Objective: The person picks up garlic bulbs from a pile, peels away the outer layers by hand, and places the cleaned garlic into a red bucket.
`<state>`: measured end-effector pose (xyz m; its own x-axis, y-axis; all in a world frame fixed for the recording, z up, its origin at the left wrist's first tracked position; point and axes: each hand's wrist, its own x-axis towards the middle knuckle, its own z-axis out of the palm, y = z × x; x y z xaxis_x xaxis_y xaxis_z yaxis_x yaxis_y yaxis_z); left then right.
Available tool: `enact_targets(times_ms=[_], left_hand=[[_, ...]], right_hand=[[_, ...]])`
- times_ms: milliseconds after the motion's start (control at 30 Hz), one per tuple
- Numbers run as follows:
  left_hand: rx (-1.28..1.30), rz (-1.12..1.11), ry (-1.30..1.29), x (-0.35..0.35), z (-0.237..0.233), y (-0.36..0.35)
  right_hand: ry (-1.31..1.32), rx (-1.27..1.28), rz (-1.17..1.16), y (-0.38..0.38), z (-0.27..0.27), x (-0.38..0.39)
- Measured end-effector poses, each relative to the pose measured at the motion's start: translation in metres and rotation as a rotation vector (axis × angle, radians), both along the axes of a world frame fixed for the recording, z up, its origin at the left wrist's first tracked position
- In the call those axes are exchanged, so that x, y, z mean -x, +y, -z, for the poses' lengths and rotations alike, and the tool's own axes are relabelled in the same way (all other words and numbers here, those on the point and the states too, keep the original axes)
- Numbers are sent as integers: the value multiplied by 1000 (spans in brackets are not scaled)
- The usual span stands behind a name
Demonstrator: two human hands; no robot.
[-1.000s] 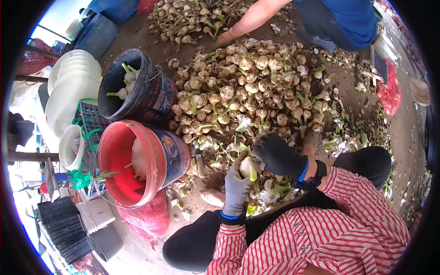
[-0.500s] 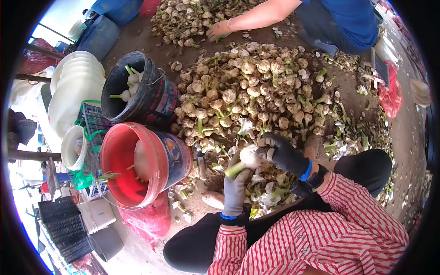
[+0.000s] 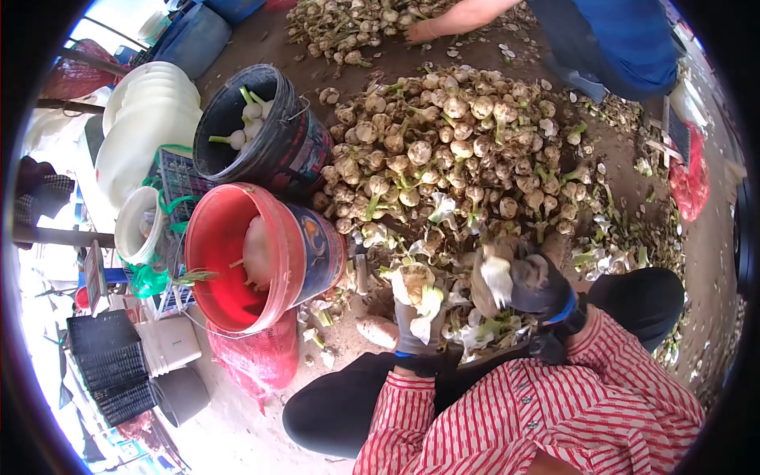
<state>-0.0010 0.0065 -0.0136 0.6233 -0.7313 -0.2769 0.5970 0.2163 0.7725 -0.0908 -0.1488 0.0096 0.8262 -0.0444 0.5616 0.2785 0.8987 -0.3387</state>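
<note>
My left hand (image 3: 416, 321), in a light grey glove, grips a garlic bulb (image 3: 412, 281); loose white skin hangs from the bulb over the glove. To its right, my right hand (image 3: 540, 283) wears a dark glove and is smeared by motion. A strip of white garlic skin (image 3: 497, 281) shows at its fingers, also blurred. Below and between the hands lie shed skins and green stem bits (image 3: 483, 328). Beyond them spreads a heap of unpeeled garlic (image 3: 451, 142), brown and soil-stained.
A red bucket (image 3: 207, 261) on the left holds pale peeled garlic. Behind it, a black bucket (image 3: 214, 119) contains several white bulbs with green stems. A co-worker's arm (image 3: 467, 17) reaches to another garlic heap (image 3: 348, 28). Black crates (image 3: 111, 364) stand at lower left.
My hands have moved apart, the right one going right with skin at its fingers. The bulb in my left hand has turned, and loose skin now hangs from it. The view has shifted slightly.
</note>
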Motion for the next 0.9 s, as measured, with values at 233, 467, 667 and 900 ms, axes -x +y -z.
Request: enact_targets(times_ms=[233, 467, 667, 900], left_hand=[[-163, -124, 53, -9, 4, 3], [77, -44, 392, -3, 33, 12], [-27, -142, 359, 10, 123, 97], [-410, -433, -53, -11, -40, -23]], right_hand=[[249, 1324, 1065, -7, -46, -9], [319, 1468, 965, 40, -28, -10], [433, 1189, 624, 56, -19, 11], [710, 1522, 656, 34, -37, 2]])
